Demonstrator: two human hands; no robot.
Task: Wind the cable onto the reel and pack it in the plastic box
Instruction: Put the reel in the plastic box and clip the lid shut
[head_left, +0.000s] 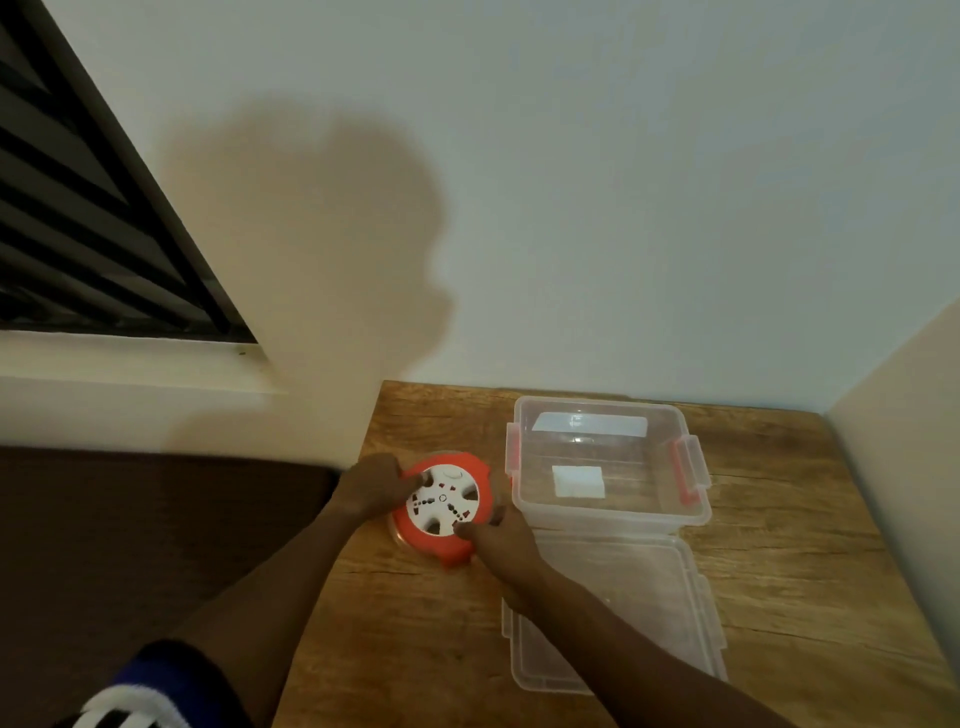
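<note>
Fingers (410, 480) of the left hand (371, 486) curl over the upper left edge of the orange reel (441, 506), the thumb lying on its white face, while the right hand (501, 538) pinches the reel's lower right rim with thumb and bent fingers; we therefore read both hands as gripping it. The reel lies flat on the wooden table (415, 623), white socket face upward, just beside the left wall of the plastic box (608, 462). We cannot tell from this view how much cable is wound on it. The box is clear, stands open, and carries orange latches at its two short sides; inside we see a small white block (578, 480) on the floor and a pale rectangular label near the far wall. Its clear lid (618, 613) lies flat on the table directly in front of it. The table meets a pale wall (623, 208), which carries a rounded shadow; a dark slatted window (78, 208) occupies the upper left.
</note>
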